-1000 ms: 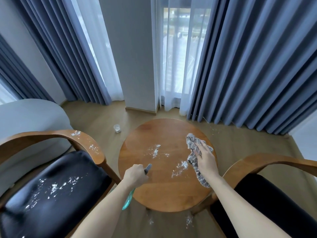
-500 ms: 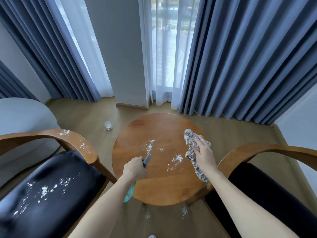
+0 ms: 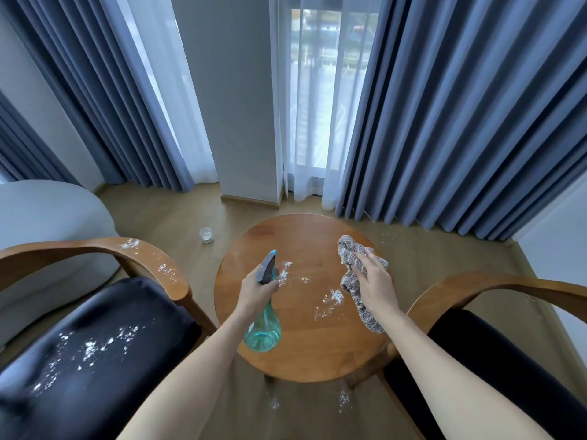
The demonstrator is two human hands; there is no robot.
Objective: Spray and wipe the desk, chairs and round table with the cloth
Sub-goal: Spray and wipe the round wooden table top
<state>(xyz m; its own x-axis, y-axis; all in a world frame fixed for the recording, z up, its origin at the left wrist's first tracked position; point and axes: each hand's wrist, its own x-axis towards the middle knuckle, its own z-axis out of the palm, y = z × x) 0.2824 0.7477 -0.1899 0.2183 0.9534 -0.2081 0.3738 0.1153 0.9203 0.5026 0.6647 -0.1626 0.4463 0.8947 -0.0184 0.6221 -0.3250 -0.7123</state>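
a teal spray bottle (image 3: 264, 325) is gripped at its neck by the left hand (image 3: 255, 292), fingers curled round it, nozzle pointed away over the round bench (image 3: 305, 357). a grey cloth (image 3: 352, 281) is pressed flat on the bench's right part under the straight fingers of the right hand (image 3: 374, 282); its lower end reaches near the bench rim. white powder (image 3: 330, 300) is scattered mid-bench. the left chair (image 3: 95, 341), powder on seat and armrest, nearly touches the bench edge; the right chair (image 3: 495, 290) abuts the opposite edge. open floor (image 3: 178, 217) is seen beyond, with a small glass (image 3: 206, 234) on it.
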